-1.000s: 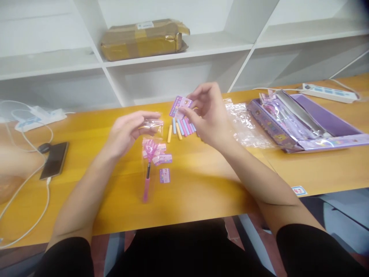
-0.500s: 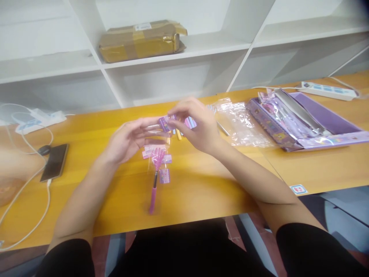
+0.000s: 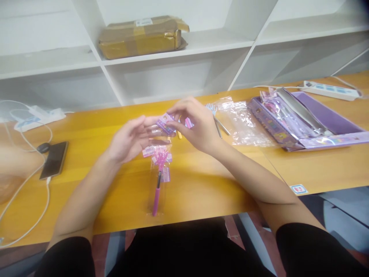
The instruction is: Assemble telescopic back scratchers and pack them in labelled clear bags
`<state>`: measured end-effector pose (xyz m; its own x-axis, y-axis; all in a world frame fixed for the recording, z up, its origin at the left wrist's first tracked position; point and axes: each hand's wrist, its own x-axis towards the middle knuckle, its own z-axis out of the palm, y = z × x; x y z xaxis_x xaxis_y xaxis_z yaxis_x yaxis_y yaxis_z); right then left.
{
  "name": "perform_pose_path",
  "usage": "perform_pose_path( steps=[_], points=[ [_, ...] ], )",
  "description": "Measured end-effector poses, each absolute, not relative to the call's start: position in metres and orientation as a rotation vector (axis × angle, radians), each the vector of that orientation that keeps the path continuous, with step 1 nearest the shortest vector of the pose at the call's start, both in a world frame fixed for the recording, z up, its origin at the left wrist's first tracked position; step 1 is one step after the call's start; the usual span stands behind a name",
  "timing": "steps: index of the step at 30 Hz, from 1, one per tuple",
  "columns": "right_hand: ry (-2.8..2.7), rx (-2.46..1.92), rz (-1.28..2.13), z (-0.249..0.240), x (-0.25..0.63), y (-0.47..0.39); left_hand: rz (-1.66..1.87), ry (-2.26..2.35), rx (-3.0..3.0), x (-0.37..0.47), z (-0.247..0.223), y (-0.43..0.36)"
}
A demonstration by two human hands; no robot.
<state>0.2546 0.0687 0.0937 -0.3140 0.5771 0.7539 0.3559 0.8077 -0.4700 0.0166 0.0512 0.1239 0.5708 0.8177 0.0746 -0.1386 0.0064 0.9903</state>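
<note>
My right hand pinches a small purple printed card or packet between thumb and fingertips. My left hand is held open just left of it, palm turned inward and fingers stretched behind the packet; whether they touch it I cannot tell. Below the hands, a pink back scratcher with a metal shaft lies in a clear sleeve on the table. Several small pink and purple packets lie around its head. Partly hidden behind my right hand are a pink piece and a yellow stick.
Blue scratcher heads with metal shafts lie beside crumpled clear plastic. A purple box holding wrapped items sits at right, near a power strip. At left are a phone, cables and another power strip. A taped carton occupies the shelf.
The purple packet has tilted in my right hand's pinch. The pink back scratcher has shifted slightly to the right. My left hand stays open in nearly the same place.
</note>
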Motion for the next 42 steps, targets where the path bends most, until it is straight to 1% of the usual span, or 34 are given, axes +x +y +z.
perform_pose_path(
  steps=[12,19,26,34,42],
  points=[
    [-2.016,-0.629,0.166,0.092,0.252,0.069,0.805,0.662,1.389,0.018,0.122,0.052],
    [-2.085,-0.503,0.146,0.092,0.248,0.069,0.808,0.663,1.396,0.018,0.12,0.054],
    [-2.148,-0.524,0.079,0.09,0.247,0.069,0.807,0.655,1.365,0.017,0.119,0.054],
    [-2.197,-0.505,-0.004,0.088,0.247,0.069,0.89,0.698,1.384,0.017,0.118,0.056],
    [-2.242,-0.535,-0.078,0.086,0.248,0.068,0.944,0.723,1.276,0.016,0.116,0.056]
  ],
)
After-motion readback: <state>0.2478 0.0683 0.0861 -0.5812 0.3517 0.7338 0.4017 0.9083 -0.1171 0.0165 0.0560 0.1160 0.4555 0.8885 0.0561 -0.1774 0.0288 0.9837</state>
